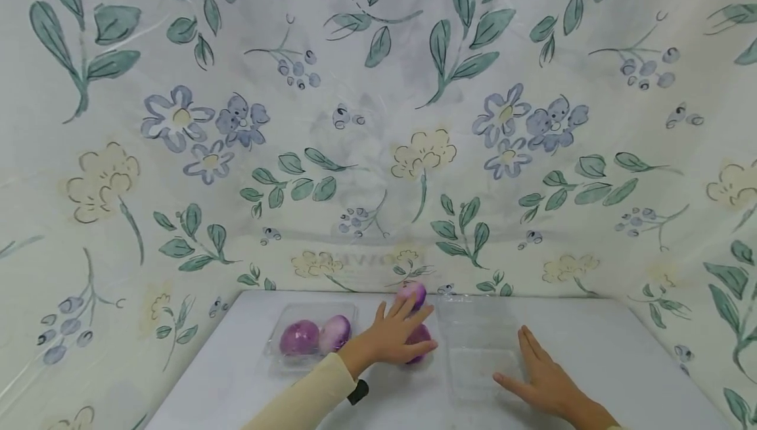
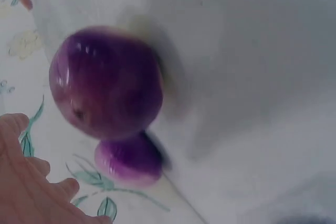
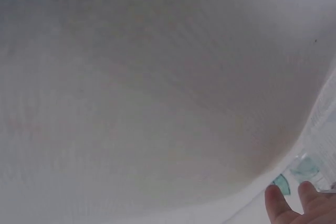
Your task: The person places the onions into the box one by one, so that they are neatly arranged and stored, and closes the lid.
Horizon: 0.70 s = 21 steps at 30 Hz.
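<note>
My left hand spreads its fingers over two purple onions in the middle of the table. The nearer onion is partly hidden under the hand, and the farther onion sits by the fingertips at the table's back edge. From the left wrist, the larger onion overlaps the smaller, paler one, with the fingers beside them. To the right, an opened clear plastic box lies beside my right hand, whose fingers are extended along its right side. Neither hand grips anything.
On the left stands another clear plastic box, holding a purple onion and a paler purple onion. The white table ends at a floral sheet hanging behind it.
</note>
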Available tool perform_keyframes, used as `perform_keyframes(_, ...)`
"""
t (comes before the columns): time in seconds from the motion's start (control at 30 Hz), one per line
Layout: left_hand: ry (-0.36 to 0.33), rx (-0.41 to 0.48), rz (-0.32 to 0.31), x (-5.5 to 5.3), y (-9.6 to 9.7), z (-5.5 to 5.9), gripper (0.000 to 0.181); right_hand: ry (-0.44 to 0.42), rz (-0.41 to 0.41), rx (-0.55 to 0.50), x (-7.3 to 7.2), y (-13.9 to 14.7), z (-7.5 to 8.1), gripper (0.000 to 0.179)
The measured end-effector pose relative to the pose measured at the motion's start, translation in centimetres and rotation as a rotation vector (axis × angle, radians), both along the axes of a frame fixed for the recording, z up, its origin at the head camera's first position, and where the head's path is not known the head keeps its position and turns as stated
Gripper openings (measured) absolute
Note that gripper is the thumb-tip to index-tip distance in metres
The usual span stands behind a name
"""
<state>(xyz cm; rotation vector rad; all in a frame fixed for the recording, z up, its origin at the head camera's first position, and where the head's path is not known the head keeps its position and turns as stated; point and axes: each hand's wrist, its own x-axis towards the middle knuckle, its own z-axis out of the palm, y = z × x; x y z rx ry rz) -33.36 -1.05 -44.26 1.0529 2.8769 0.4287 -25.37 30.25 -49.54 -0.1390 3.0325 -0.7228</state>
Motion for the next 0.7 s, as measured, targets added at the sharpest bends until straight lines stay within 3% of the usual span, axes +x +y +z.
perform_keyframes(0.37, -0.102, 0.053, -0.014, 1.5, 0.6, -2.5, 0.078, -0.068, -0.045, -0.03, 0.6, -0.4, -1.1, 0.119)
perform_keyframes(0.53, -0.075, 0.109, -0.011, 1.0, 0.6, -2.4, 0.071, -0.016, -0.023, -0.039, 0.2, -0.4, -0.4, 0.115)
perform_keyframes(0.7, -0.122, 0.208, 0.008, 0.2, 0.6, -2.8, 0.071, -0.013, -0.03, -0.034, -0.1, -0.4, -0.2, 0.116)
